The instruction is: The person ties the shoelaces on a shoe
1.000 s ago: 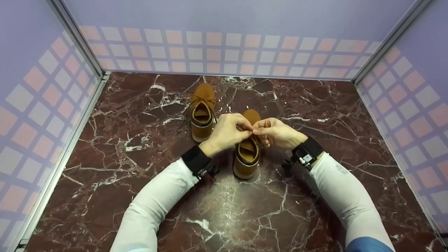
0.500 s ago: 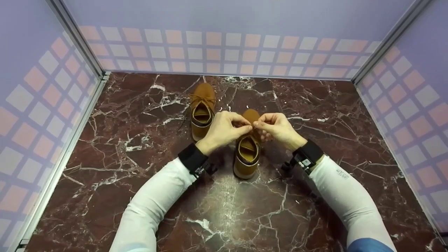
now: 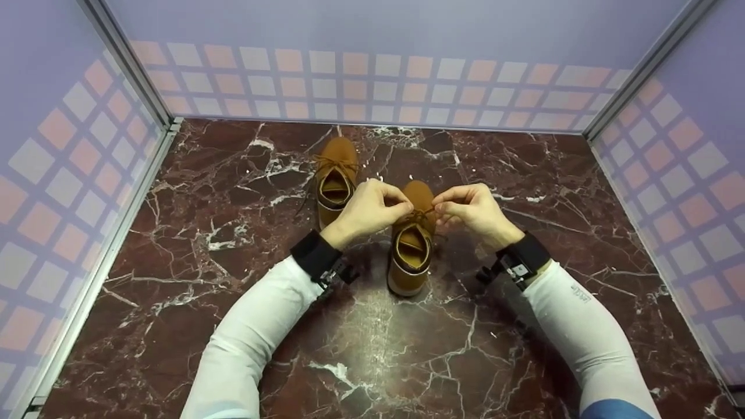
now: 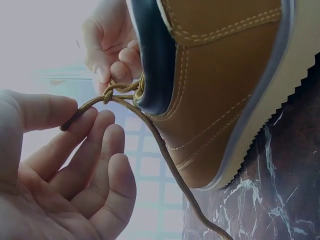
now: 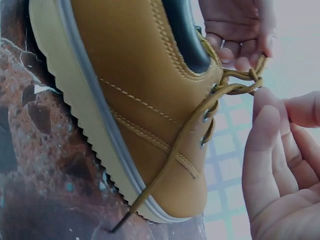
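A tan lace-up shoe [image 3: 406, 278] stands on the floor, toe pointing away from me. Its brown shoelace [image 4: 167, 159] is knotted above the tongue, and a loose end trails down the shoe's side. My left hand [image 3: 369, 210] pinches a loop of the shoelace between thumb and forefinger, left of the knot [image 4: 108, 95]. On the other side, my right hand [image 3: 478, 214] pinches the shoelace close to the knot, its fingertips partly covering what they hold. The right wrist view shows the lace [image 5: 239, 89] running through metal eyelets to both hands.
The matching tan shoe [image 3: 339, 152], its laces tied in a bow, stands to the left and slightly farther off. Dark red marble-patterned flooring [image 3: 233, 314] lies under both. Lilac panels with pink and white squares [image 3: 384, 92] enclose the back and sides.
Both hands have drawn apart from each other, the right one farther to the right. The knotted lace over the shoe's tongue now shows between them. The shoes have stayed put.
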The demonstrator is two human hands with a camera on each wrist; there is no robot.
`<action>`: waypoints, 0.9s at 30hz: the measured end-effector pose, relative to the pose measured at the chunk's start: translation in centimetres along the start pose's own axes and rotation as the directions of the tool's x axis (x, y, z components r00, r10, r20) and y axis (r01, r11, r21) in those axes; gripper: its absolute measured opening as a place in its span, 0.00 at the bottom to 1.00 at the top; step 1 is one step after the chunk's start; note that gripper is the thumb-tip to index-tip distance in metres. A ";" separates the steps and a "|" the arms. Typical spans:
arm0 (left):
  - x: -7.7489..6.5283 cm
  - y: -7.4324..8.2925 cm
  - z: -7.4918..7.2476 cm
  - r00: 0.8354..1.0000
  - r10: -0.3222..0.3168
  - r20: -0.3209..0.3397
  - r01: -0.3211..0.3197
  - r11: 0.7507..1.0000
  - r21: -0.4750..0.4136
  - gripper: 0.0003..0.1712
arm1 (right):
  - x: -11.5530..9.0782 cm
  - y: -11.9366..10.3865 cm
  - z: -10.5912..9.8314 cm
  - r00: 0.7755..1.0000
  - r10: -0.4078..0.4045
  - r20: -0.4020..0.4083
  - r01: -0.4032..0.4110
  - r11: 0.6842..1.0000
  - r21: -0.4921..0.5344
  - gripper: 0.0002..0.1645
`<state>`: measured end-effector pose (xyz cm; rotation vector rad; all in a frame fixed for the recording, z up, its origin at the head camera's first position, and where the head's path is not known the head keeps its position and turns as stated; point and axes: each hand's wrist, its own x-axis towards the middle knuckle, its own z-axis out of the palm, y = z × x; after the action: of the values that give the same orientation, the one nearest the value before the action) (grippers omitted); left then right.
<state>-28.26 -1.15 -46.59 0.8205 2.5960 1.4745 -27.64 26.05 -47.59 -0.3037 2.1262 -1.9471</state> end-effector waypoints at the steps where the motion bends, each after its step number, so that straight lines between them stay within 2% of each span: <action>1: 0.0 0.0 0.0 1.000 -0.005 0.002 0.005 1.000 0.002 0.11 | -0.1 -0.1 -0.1 1.000 -0.003 0.008 0.003 1.000 -0.005 0.16; 8: -0.1 -0.2 0.0 1.000 -0.024 0.013 0.024 1.000 0.005 0.11 | -0.5 -0.5 -0.8 0.999 -0.014 0.040 0.018 0.996 -0.088 0.18; 13: -0.3 -0.6 -0.1 0.999 -0.041 0.019 0.041 0.999 0.000 0.10 | -0.9 -0.4 -1.3 0.999 -0.007 0.045 0.014 0.988 -0.151 0.15; 19: -0.7 -1.3 -0.1 0.998 -0.061 0.021 0.061 0.998 -0.012 0.10 | -1.4 0.6 -2.4 1.000 0.012 0.011 -0.010 0.981 -0.192 0.14; 21: -0.6 -2.6 0.3 0.998 -0.051 0.027 0.052 0.998 -0.032 0.10 | -1.5 1.0 -2.7 1.000 0.022 0.001 -0.022 0.981 -0.193 0.15; 24: -0.7 -3.3 0.5 0.998 -0.053 0.023 0.054 0.998 -0.034 0.09 | -1.6 1.6 -3.0 1.000 0.026 -0.007 -0.027 0.978 -0.208 0.15; 26: -0.9 -3.5 0.6 0.998 -0.055 0.015 0.056 0.998 -0.026 0.08 | -1.5 2.1 -3.1 1.000 0.015 -0.008 -0.017 0.974 -0.225 0.14; 27: -1.1 -3.0 0.5 0.998 -0.065 0.010 0.065 0.998 -0.013 0.08 | -1.5 2.3 -3.1 1.000 0.003 -0.007 -0.004 0.969 -0.249 0.13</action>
<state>-28.44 -2.53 -49.52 0.7320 2.5771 1.4659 -27.15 29.62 -49.54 -0.3385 2.3761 -1.6799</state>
